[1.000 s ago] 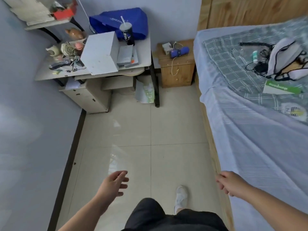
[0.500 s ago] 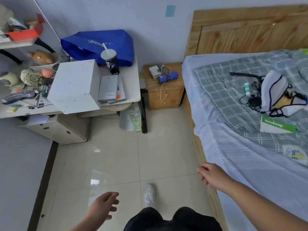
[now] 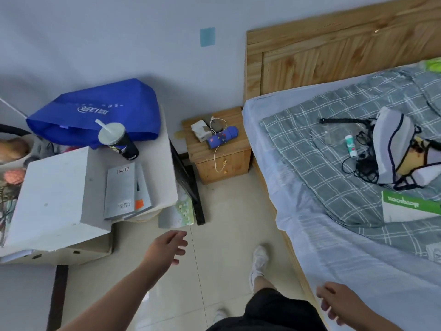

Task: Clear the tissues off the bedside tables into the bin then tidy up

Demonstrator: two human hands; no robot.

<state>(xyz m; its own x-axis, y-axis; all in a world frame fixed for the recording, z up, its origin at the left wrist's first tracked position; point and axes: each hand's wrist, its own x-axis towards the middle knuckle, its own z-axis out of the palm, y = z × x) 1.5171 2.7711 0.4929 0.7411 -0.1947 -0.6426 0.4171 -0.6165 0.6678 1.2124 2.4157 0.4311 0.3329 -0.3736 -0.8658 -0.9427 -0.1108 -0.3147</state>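
While neither hand holds anything, one bedside table (image 3: 238,163) is in view, standing between the desk (image 3: 162,163) and the bed (image 3: 310,235), against the wall.

On its top, counted: one white item (image 3: 201,130) at the back left, one blue cylinder (image 3: 222,137) just beside it, and one white cable (image 3: 216,158) trailing over the drawer front. Whether the white item is tissue or a small box cannot be told at this size.

Left hand (image 3: 164,247): fingers spread and relaxed, empty, over the floor tiles near the desk corner and well apart from the bedside table. Right hand (image 3: 338,304): fingers loosely bent, empty, beside the bed's edge.

On the desk, counted: one blue bag (image 3: 95,111), one lidded cup (image 3: 117,139) with a straw, two grey books (image 3: 121,192) stacked, one white block (image 3: 52,194).

The desk's left part is cut off by the frame edge. The bed's right part is likewise cut off. Items heaped on the checked blanket (image 3: 322,163) are tangled and hard to separate.
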